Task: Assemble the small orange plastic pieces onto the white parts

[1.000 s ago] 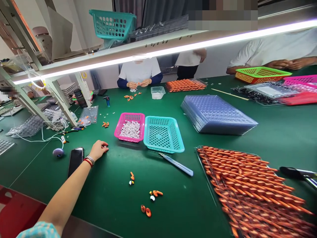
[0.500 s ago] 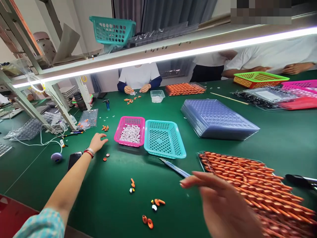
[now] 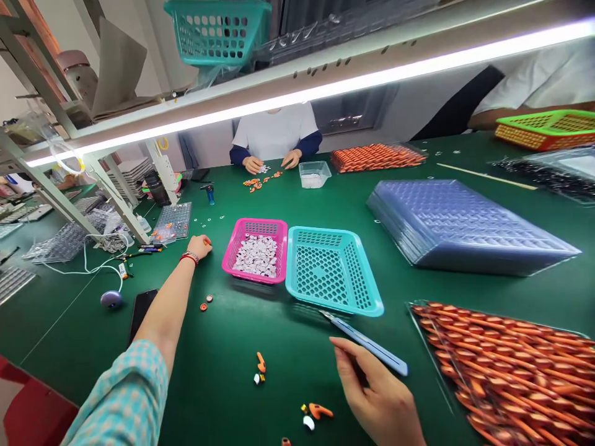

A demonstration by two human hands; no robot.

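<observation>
My left hand point(image 3: 199, 246) reaches out to the left of the pink basket point(image 3: 255, 277), its fingers curled down on the table; what they hold, if anything, is hidden. My right hand point(image 3: 379, 393) hovers at the front, thumb and index fingertips close together with nothing visible between them. Just beyond it lies a light-blue craft knife point(image 3: 372, 345). To its left are small orange, white and yellow pieces: an orange curved piece point(image 3: 320, 411), a white piece point(image 3: 308, 424) and another orange curved piece point(image 3: 261, 362). White pieces point(image 3: 256, 255) fill the pink basket's bottom.
A turquoise basket point(image 3: 369, 272) adjoins the pink one. Stacked clear trays point(image 3: 465, 217) and a tray of orange parts point(image 3: 511, 365) occupy the right. A phone point(image 3: 142, 306) lies by my left forearm. Across the table, a person point(image 3: 274, 139) handles small pieces under the lit shelf point(image 3: 297, 102).
My left hand has curled its fingers and now covers the spot where a small orange pile lay. My right hand has drawn its fingertips together and moved left. The view has shifted.
</observation>
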